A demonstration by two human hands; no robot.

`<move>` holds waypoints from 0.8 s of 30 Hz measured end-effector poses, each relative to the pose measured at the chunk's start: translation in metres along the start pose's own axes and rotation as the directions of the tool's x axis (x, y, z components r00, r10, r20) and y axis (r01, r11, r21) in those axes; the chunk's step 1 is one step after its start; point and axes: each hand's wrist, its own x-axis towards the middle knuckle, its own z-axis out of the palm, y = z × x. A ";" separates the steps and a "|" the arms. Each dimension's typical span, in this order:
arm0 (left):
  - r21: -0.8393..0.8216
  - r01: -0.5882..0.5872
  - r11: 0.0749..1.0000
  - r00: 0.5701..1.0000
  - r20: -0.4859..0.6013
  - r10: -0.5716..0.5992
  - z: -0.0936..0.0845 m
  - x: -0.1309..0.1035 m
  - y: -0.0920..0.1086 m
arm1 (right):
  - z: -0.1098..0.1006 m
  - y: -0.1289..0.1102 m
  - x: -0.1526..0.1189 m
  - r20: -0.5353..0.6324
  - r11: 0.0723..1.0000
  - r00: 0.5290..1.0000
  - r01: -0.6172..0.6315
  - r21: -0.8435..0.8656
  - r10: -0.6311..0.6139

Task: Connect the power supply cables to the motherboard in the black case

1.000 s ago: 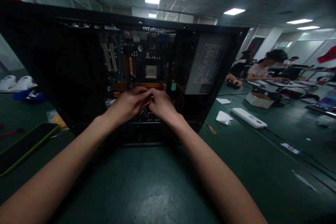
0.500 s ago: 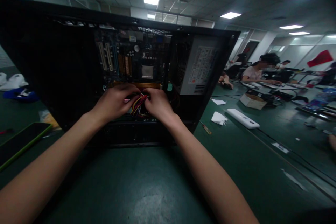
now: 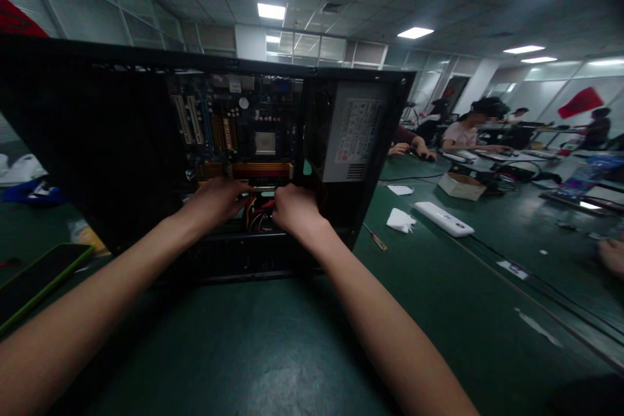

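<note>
A black computer case point(image 3: 238, 259) stands with its side uncovered, and both my hands reach into its lower middle. My left hand point(image 3: 219, 200) is closed, its fingertips pinched at the upper end of a bundle of red, yellow and black power cables point(image 3: 253, 216). On the bundle's right side, my right hand point(image 3: 296, 208) is closed with the red wires running into it; its fingertips are hidden. Behind and above the hands is the motherboard point(image 3: 248, 123), with a square metal-topped processor point(image 3: 264, 143) and orange slots point(image 3: 268, 170). The silver power supply point(image 3: 347, 133) fills the case's upper right.
Right of the case lie a screwdriver point(image 3: 376, 240), a crumpled white paper point(image 3: 400, 220), a white power strip point(image 3: 443, 218) and a small open box point(image 3: 461, 186). A green-edged phone point(image 3: 43, 279) lies at left. Other people point(image 3: 470, 133) sit farther back at right.
My hands have moved slightly apart, and the cable bundle between them hangs lower and looser. The case appears a little lower and further left as the view shifts.
</note>
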 end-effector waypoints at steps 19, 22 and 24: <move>0.131 0.040 0.991 0.996 0.071 -0.049 -0.005 0.011 0.006 | 0.000 0.004 0.005 -0.076 0.992 0.997 0.035 0.120 -0.026; 0.105 0.042 0.994 0.996 0.072 -0.049 -0.003 0.011 0.002 | 0.000 0.003 0.005 -0.085 0.992 0.996 0.040 0.120 -0.030; 0.090 0.056 0.994 0.996 0.068 -0.062 -0.001 0.012 -0.001 | 0.000 0.002 0.005 -0.093 0.992 0.995 0.041 0.122 -0.030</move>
